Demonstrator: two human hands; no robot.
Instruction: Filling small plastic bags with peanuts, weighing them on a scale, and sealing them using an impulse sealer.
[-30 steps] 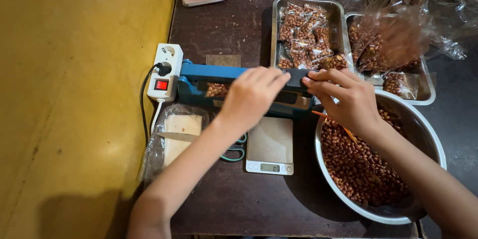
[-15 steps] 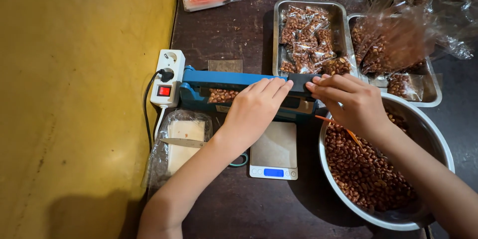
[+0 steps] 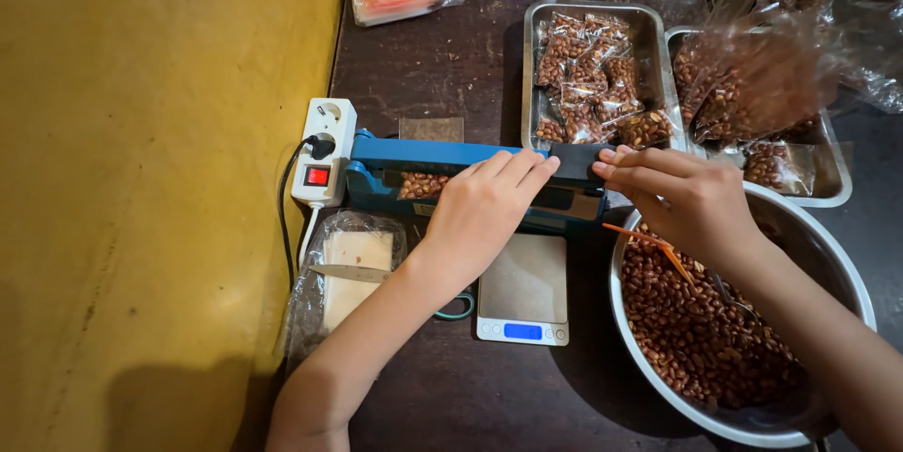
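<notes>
The blue heat sealer (image 3: pixel 470 179) lies across the dark desk (image 3: pixel 442 66), a small peanut bag (image 3: pixel 420 186) clamped under its arm. Left hand (image 3: pixel 484 207) presses flat, its grip empty; right hand (image 3: pixel 682 198) grips the handle end (image 3: pixel 578 162). Even downward pressure along the bar would seal best.

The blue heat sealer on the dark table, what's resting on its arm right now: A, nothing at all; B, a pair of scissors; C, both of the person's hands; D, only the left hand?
C: the left hand and the right hand both lie on the arm of the blue heat sealer, with a small bag of peanuts under it.
</notes>
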